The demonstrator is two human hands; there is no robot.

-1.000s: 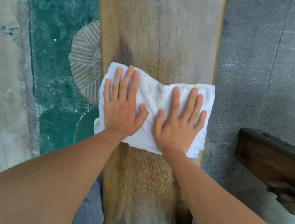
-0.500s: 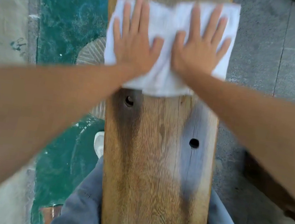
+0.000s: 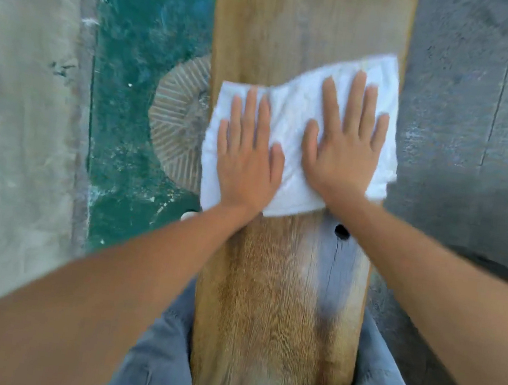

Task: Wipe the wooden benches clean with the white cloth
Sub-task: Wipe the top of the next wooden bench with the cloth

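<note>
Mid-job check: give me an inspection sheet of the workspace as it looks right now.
Surface: wooden bench, long plank with a round hole just below the cloth.
Job's things: white cloth spread flat across the plank's width.
Clutter: nothing seen.
Hands: left hand and right hand press flat on the cloth, fingers straight.
Cables: nothing seen.
Surroundings: teal floor with a ribbed disc to the left, grey paving to the right; grey trousers straddle the plank.

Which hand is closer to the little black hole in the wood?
The right hand. Its wrist sits just above the hole in the wooden bench. The left hand presses the white cloth farther off, toward the bench's left side.
</note>
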